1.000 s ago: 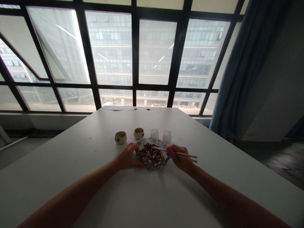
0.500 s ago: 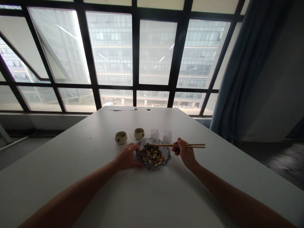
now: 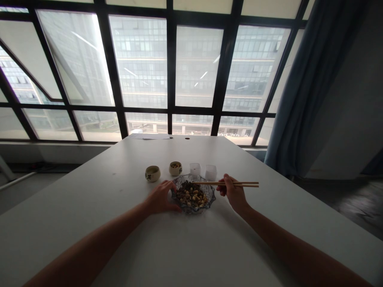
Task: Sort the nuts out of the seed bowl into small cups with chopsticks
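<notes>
A scalloped clear glass bowl holds a mix of nuts and dark seeds. My left hand grips its left side, fingers at the far rim and thumb along the near edge. In my right hand, to the right of the bowl, is a pair of wooden chopsticks. They point left, nearly level, with their tips over the dark seeds at the back of the bowl. Whether the tips pinch a seed is too small to tell.
Behind the bowl stand a cream cup with dark characters, a second cream cup with nuts inside, and two translucent plastic cups, the left one and the right one. Papers lie at the white table's far end, before the windows.
</notes>
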A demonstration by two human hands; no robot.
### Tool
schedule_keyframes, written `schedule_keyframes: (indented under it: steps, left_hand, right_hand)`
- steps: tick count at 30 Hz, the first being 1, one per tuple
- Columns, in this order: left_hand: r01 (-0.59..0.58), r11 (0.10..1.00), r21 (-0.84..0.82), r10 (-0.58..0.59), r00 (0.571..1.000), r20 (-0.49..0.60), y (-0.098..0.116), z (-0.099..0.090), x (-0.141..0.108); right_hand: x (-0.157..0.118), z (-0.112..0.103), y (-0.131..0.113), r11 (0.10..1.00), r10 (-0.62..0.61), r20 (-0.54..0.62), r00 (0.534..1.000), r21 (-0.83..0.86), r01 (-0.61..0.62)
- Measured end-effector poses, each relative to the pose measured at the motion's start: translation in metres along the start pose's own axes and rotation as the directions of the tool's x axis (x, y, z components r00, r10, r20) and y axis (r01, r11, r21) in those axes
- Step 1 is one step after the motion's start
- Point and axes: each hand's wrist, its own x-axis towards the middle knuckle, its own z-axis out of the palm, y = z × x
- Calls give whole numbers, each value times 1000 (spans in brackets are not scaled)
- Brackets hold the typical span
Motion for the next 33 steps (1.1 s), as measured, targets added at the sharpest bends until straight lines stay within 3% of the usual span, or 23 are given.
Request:
schedule_keyframes:
  steps: [9,15,22,29,33]
  left_hand:
    - [10,1000,-19,-10,1000,5,3,-2,0]
    - [14,1000,-14,-13,1000,13,7,-3,1]
    - [14,1000,-18,-14,1000,4,7,-4,1]
    - [27,1000,7,-27,1000,9,1,1,-1]
    - [21,1000,16,-21,1000,-5,-2,3,-1]
  right_hand:
    - [2,-2,-5,999,-54,-18,998,-9,54]
    - [34,-7,-22,982,-182,-48,982,-56,179]
    - [83,11,-37,933,-313,87,946,-160,324]
    - [99,27,-27,861,-286,278,917,-345,373]
    - [110,32,-49,833,-374,280,884,-318,453]
